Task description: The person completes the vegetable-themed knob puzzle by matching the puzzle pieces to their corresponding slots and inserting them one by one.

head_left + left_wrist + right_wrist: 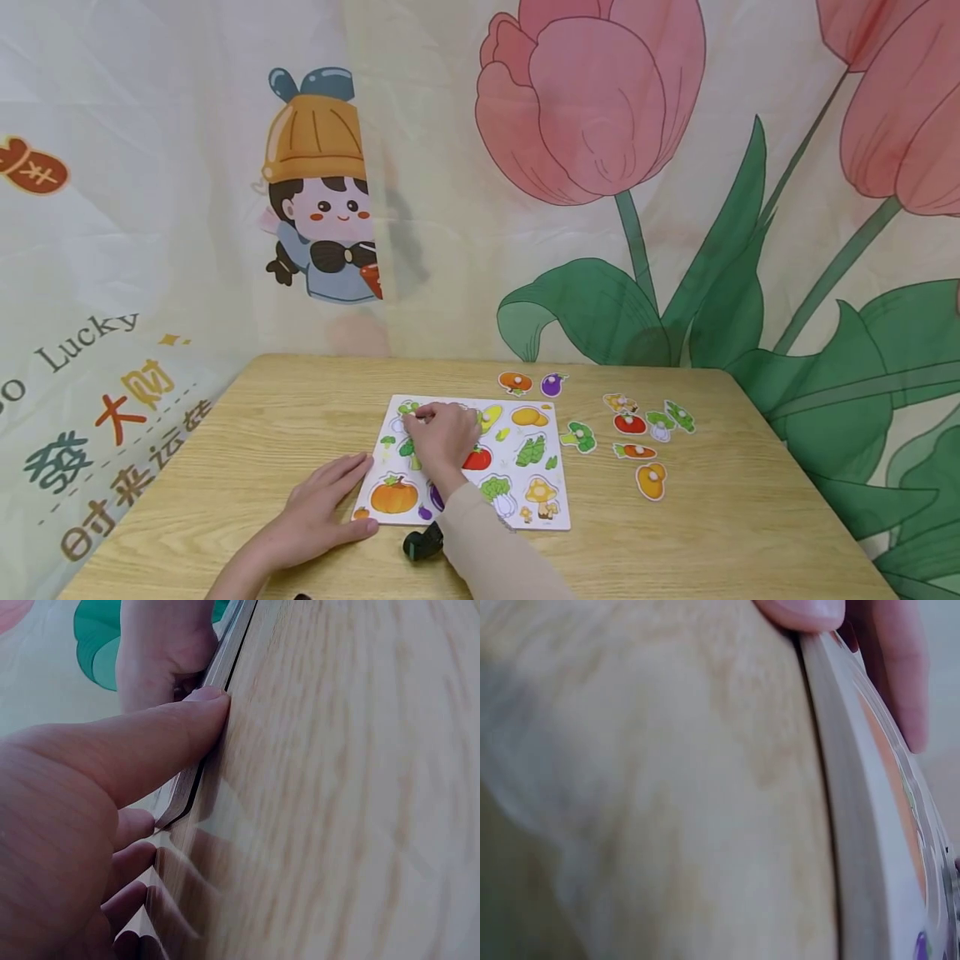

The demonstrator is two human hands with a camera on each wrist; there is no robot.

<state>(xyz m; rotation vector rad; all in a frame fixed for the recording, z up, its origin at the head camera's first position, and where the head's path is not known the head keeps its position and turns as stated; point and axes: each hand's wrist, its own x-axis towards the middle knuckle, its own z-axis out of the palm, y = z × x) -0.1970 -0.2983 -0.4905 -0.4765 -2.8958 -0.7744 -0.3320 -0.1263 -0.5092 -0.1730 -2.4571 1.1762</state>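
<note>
Puzzle board [513, 472] beneath right grip [444, 437], touching left grip [321, 507].

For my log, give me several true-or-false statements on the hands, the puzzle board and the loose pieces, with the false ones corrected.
1. The left hand touches the puzzle board. True.
2. The right hand is over the loose pieces at the right. False: it is over the board.
3. The loose pumpkin piece lies beyond the board's far edge. True.
4. The loose eggplant piece lies left of the pumpkin piece. False: it lies to its right.
5. The loose tomato piece is set in the board. False: it lies on the table.
</note>
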